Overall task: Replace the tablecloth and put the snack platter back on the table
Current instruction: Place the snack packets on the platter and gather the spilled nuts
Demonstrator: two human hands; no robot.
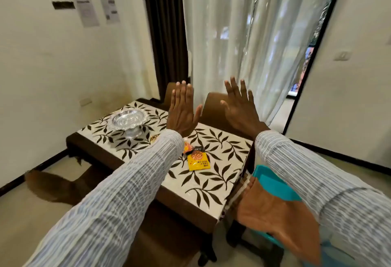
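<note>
Leaf-print tablecloth (213, 146), fluted silver platter (129, 119)

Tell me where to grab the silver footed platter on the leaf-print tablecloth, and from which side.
Grip the silver pedestal platter by its wide scalloped rim, one hand on each side, fingers curled under the lip. It stands upright on a narrow foot, so a two-sided hold likely keeps it level. Come from the near edge, where both hands hover open.

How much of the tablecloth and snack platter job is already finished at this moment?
Done: nothing visible; the white leaf-patterned tablecloth still covers the table. In hand: nothing; left hand and right hand are raised, open. Left: clear the silver pedestal platter and yellow snack packet, swap cloths, return the platter.
</note>
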